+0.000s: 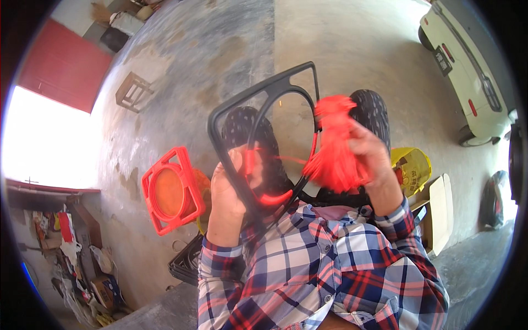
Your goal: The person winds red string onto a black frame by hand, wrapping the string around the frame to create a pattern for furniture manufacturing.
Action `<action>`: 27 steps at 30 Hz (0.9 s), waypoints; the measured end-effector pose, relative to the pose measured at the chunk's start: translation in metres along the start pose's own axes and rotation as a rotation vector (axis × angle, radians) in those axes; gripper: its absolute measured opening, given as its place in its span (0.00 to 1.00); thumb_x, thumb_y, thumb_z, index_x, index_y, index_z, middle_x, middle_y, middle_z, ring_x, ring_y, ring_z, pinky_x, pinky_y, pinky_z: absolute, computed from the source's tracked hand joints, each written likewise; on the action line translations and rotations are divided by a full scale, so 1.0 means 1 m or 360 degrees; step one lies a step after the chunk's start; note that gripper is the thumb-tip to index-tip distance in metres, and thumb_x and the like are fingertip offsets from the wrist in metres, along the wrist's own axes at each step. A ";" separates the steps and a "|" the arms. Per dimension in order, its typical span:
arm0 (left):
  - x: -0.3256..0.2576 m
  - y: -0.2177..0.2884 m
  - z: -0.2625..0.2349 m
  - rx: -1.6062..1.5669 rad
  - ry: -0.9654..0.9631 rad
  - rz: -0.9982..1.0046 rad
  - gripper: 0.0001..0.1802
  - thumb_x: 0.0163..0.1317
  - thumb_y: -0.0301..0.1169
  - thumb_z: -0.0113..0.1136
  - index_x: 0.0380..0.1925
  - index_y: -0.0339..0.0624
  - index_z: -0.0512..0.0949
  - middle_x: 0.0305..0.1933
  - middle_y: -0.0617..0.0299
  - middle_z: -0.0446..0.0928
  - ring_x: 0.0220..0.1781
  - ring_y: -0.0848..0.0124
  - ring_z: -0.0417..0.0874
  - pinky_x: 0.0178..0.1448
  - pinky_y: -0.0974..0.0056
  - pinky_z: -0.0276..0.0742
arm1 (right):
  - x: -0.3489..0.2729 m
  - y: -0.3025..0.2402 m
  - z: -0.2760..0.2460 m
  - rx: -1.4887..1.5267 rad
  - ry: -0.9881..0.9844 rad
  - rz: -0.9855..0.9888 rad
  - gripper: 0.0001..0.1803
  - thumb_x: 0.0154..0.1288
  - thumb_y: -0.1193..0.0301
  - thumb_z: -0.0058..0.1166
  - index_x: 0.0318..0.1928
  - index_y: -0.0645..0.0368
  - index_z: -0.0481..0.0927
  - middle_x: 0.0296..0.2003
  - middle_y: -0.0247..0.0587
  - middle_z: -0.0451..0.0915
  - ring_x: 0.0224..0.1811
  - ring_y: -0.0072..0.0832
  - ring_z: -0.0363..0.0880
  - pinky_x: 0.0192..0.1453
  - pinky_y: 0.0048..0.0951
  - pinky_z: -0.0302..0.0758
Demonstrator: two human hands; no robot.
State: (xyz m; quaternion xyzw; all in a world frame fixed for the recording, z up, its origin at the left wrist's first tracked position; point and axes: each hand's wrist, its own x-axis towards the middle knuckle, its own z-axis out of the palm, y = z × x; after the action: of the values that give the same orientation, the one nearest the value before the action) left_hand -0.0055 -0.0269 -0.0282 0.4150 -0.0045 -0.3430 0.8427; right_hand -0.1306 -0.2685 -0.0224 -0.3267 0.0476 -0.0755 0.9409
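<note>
Above the knees (247, 124), a black plastic frame (286, 80) with a round ring inside it is held up at a tilt. It is gripped along its near left side by the left hand (228, 181), whose fingers are wrapped about the edge. Beside the ring, to the right, a loose bundle of red string (336, 148) is clasped in the right hand (374, 157); how firmly it is squeezed cannot be told, since hand and string are blurred. Some red string is seen along the ring's lower part, and a thin strand is stretched across from the left hand's side toward the bundle.

A tangle seems the likeliest trouble: the bundle is untied, so if the right hand were loosened, loops could be dropped over one another and knotted. The strand might also be caught on a frame corner. Because the frame appears to be supported from one side only, it could be twisted by a sharp pull, and turns on the ring might be slackened. Should string be let fall to the left, it could be snagged on the red reel (190, 179) standing near the left forearm.
</note>
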 end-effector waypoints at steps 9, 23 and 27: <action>0.005 -0.010 0.001 0.0018 -0.0199 -0.0035 0.23 0.66 0.34 0.59 0.55 0.28 0.72 0.39 0.53 0.79 0.30 0.71 0.75 0.24 0.73 0.66 | 0.024 -0.006 0.003 0.0430 -0.0005 -0.0062 0.25 0.71 0.55 0.44 0.55 0.64 0.68 0.31 0.40 0.74 0.30 0.30 0.72 0.35 0.33 0.72; 0.001 -0.003 -0.013 0.0120 -0.0001 0.0108 0.18 0.66 0.34 0.59 0.51 0.33 0.75 0.36 0.52 0.80 0.28 0.70 0.77 0.24 0.71 0.69 | -0.004 -0.051 -0.175 0.0123 0.0769 -0.0974 0.13 0.70 0.63 0.51 0.48 0.57 0.75 0.38 0.36 0.79 0.36 0.26 0.78 0.38 0.28 0.76; 0.004 -0.004 -0.012 0.0167 -0.0047 0.0086 0.19 0.66 0.34 0.58 0.51 0.32 0.75 0.36 0.52 0.80 0.28 0.70 0.77 0.23 0.71 0.68 | -0.004 -0.035 -0.073 0.0245 0.0647 -0.0532 0.15 0.66 0.73 0.49 0.53 0.61 0.73 0.46 0.41 0.80 0.47 0.29 0.79 0.53 0.31 0.77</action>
State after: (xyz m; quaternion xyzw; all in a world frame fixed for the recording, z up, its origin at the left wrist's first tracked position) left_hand -0.0017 -0.0227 -0.0399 0.4533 -0.0462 -0.3256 0.8285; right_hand -0.1486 -0.3396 -0.0572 -0.2357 0.1750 -0.2971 0.9086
